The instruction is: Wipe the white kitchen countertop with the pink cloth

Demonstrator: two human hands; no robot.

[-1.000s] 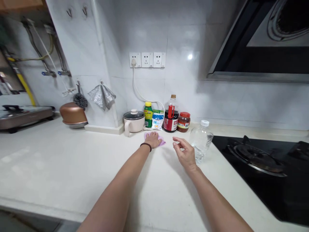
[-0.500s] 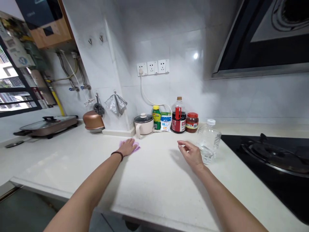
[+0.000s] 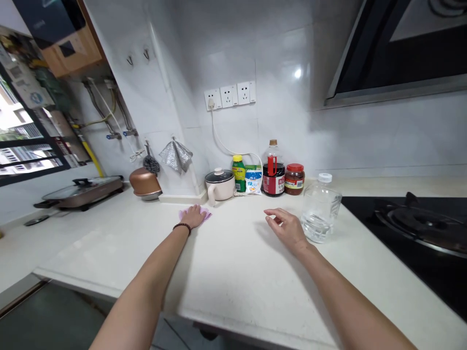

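Observation:
My left hand [image 3: 194, 216] lies over a thin purple cloth [image 3: 207, 215], pressing it onto the white countertop [image 3: 233, 272] just in front of the pillar's base. A dark beaded bracelet circles that wrist. To its right stands a small pink electric pot [image 3: 223, 190] with a dark lid. My right hand [image 3: 286, 228] hovers low over the counter, fingers loosely curved, thumb apart from them, holding nothing. Close beside it, on the right, is a clear plastic bottle [image 3: 321, 214] with a white cap and some clear liquid inside.
Along the wall stand a green bottle with yellow cap [image 3: 239, 173], a white-blue packet [image 3: 254, 182], a dark sauce bottle [image 3: 273, 181] and a red-lidded jar [image 3: 294, 180]. A black gas stove [image 3: 408, 228] is right; an electric pan [image 3: 82, 191] and copper-coloured bowl [image 3: 145, 182] are left.
The camera view has tilted and shifted slightly. My left hand stays on the cloth with little movement. My right hand sits slightly farther left of the clear bottle, still empty.

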